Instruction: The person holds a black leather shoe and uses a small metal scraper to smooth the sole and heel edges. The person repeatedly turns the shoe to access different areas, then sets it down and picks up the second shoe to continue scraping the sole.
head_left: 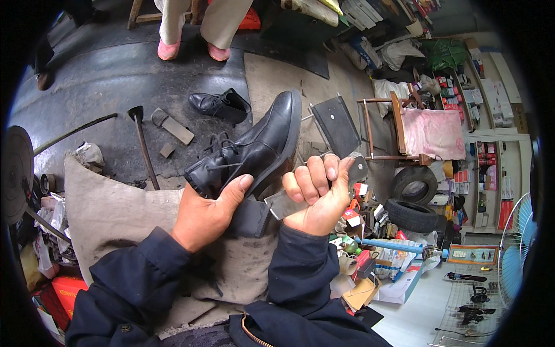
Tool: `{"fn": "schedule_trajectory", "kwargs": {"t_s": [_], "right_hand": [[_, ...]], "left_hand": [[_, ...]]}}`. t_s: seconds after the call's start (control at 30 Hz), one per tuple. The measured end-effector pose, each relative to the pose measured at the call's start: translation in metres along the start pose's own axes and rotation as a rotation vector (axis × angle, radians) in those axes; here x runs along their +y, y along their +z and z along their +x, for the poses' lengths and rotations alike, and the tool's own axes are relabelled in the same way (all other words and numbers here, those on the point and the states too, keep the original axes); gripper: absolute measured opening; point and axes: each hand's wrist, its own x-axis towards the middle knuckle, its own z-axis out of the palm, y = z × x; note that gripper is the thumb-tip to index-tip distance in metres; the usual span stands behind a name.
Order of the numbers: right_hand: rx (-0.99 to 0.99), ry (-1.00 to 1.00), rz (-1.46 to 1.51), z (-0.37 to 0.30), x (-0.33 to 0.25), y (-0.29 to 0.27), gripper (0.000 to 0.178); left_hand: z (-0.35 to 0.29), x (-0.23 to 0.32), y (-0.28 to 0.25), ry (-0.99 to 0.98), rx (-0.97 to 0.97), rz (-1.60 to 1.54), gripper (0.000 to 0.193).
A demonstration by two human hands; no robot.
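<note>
Left hand (209, 215) grips a black lace-up shoe (248, 151) by its heel end, thumb up along the back, tipping the toe up and away so the sole edge faces the right hand (317, 195). That hand, just right of the shoe and touching its sole, is clenched around a flat grey rasp (289, 202), whose broad end presses against the heel; the angle suggests the edge is being filed, though the contact point is hidden behind the fingers. Beneath both hands a worn grey apron (115, 214) covers the lap, probably to catch dust. Beyond the left hand, on the dark floor, lie a second black shoe (222, 105), a hammer (141, 139) and a grey block (172, 127). Beyond the right hand stand a metal last stand (336, 124) and a folding stool with pink cloth (433, 133); two tyres (413, 199) sit further right. Far above, a standing person is cut off at the legs (202, 26). Clutter below the right hand is too jumbled to identify.
</note>
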Motion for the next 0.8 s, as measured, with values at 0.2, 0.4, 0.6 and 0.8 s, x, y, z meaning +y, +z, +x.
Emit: {"fn": "schedule_trajectory", "kwargs": {"t_s": [0.2,0.4,0.6,0.8], "right_hand": [[0.001,-0.024,-0.035,0.0018,0.0013,0.0039,0.044],[0.016,-0.060,-0.060,0.0064,0.0094,0.0077,0.045],[-0.027,-0.008,-0.030,0.0022,0.0044,0.0088,0.042],[-0.002,0.017,-0.062,-0.0025,0.0020,0.0075,0.045]], "left_hand": [[-0.0007,0.0011,-0.0022,0.013,-0.018,0.043,0.023],[-0.0001,-0.0036,-0.0016,-0.035,-0.011,0.004,0.023],[0.0000,-0.0007,0.0000,0.002,-0.023,0.051,0.023],[-0.0027,-0.0004,-0.0014,-0.048,-0.019,0.004,0.023]]}}
